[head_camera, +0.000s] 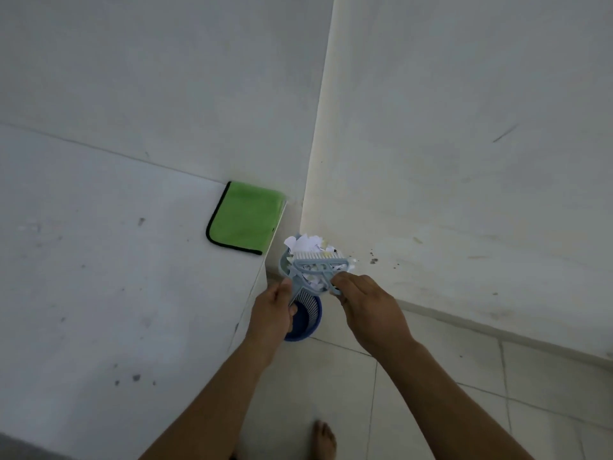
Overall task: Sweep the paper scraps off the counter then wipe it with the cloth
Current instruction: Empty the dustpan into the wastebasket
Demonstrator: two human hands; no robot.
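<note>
**Holding a full dustpan and brush over the basket**

Gripping with both hands now, you are off the right edge of the table (116, 260), out over the floor. Your left hand (272, 313) has its fingers curled round the handle of the pale blue dustpan (288, 263), a closed grip with the thumb lying along the top. Your right hand (368, 307) is wrapped round the handle of the matching brush (320, 260), fingers folded under, and the white bristles sit across the pan's mouth.

And there are the paper scraps (305, 242), a white heap piled in the dustpan, pressed up behind the bristle line, with more scraps showing through the brush's open frame. A few bits hang at the pan's right rim.

Directly below your hands stands the blue slatted basket (310, 315), on the tiled floor (431, 393) close to the table's side. Whether anything lies inside it, I cannot tell.

Back on the table, the green cloth (247, 217) lies folded flat with its dark edging, tucked into the far right corner against the wall (464, 127), well apart from both hands. Dark specks dot the tabletop. Your bare foot (325, 439) shows at the bottom, on the tiles.
</note>
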